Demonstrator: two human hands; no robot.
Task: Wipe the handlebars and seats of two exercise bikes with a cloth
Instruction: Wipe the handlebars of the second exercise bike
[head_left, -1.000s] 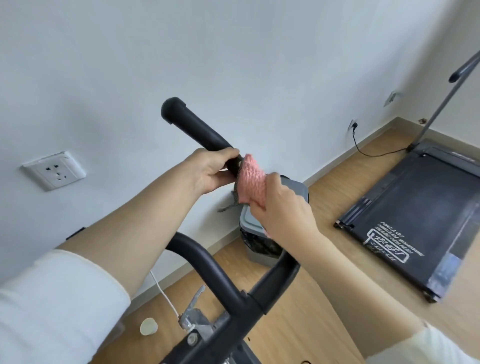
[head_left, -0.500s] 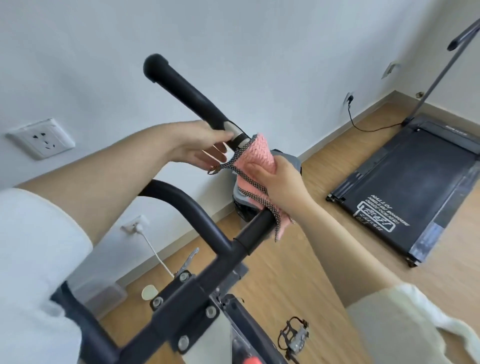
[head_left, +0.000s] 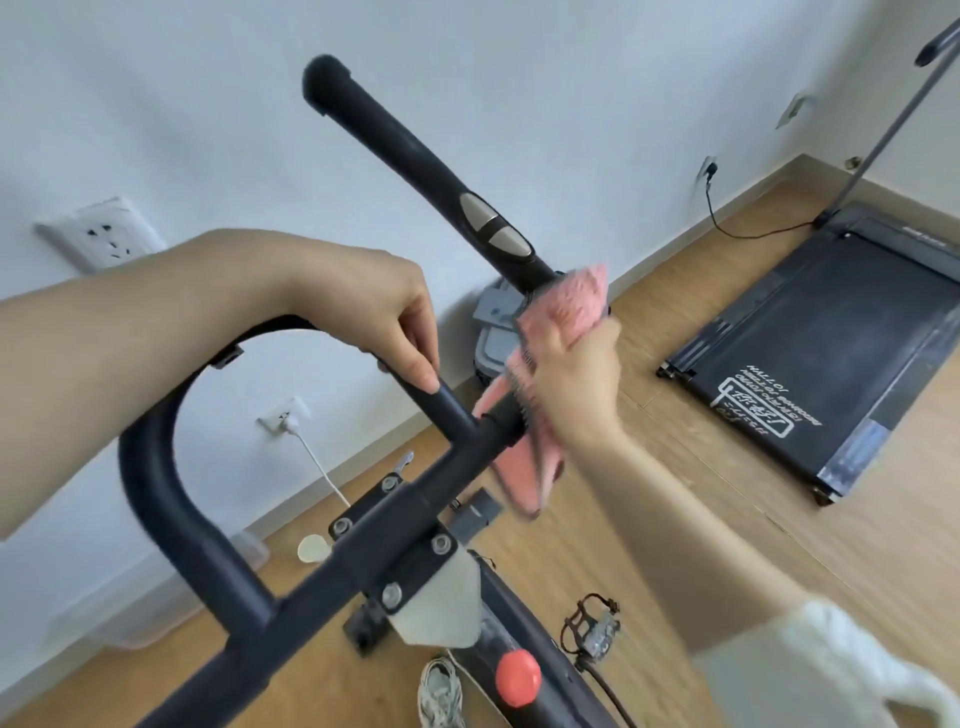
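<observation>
While right fingers (head_left: 605, 335) clutch the cloth (head_left: 566, 306) round the handlebar (head_left: 395, 135) — left fingers (head_left: 423, 371) just resting there — it looks early; seats remain.

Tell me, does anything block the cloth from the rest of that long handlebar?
Nothing visible does. The right hand wraps the pink cloth round the handlebar; the left hand touches the loop bar beside it.
</observation>
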